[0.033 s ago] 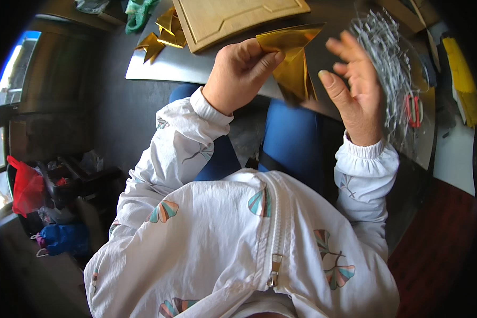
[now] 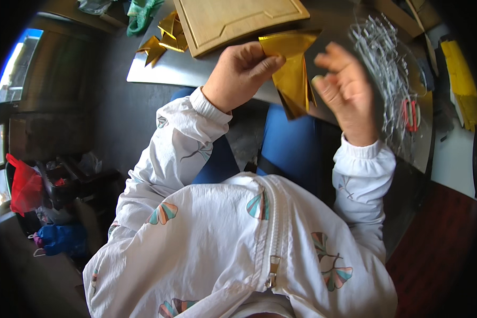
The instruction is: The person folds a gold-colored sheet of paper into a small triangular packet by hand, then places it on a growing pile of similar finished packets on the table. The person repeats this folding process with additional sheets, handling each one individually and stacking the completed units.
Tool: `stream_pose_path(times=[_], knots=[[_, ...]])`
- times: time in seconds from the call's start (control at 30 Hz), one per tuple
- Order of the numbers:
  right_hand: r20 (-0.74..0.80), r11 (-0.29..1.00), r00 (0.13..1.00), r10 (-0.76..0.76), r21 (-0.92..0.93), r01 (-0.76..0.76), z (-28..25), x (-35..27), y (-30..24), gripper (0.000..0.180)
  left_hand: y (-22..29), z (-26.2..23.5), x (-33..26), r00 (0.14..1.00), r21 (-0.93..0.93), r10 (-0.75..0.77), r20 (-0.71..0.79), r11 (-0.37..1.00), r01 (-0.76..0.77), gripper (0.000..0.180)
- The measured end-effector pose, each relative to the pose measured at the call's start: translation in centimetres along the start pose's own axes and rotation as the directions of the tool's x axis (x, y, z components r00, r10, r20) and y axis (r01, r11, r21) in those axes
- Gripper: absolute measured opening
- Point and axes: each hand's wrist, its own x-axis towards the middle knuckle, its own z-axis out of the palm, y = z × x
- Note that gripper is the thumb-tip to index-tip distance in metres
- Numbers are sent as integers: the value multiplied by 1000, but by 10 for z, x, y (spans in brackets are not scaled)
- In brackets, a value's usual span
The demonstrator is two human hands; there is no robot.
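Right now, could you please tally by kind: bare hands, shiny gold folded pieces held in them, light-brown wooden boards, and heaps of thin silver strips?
Bare left hand and bare right hand: 2
Shiny gold folded piece, held by left hand: 1
Light-brown wooden board: 1
Heap of thin silver strips: 1
Total: 5

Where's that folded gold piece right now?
In the head view, the folded gold piece is right of upper centre, pinched in the left hand, just below the wooden board, with the right hand to its right.
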Motion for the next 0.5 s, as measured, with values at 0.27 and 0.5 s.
stream_pose_path(times=[0.27, 0.5], knots=[[173, 795, 801, 573, 120, -595, 16, -12, 57, 21, -40, 27, 29, 925, -135, -378, -42, 919, 370, 36], [196, 775, 756, 624, -40, -630, 23, 6, 91, 26, -88, 27, 14, 889, 687, 299, 347, 564, -458, 54]])
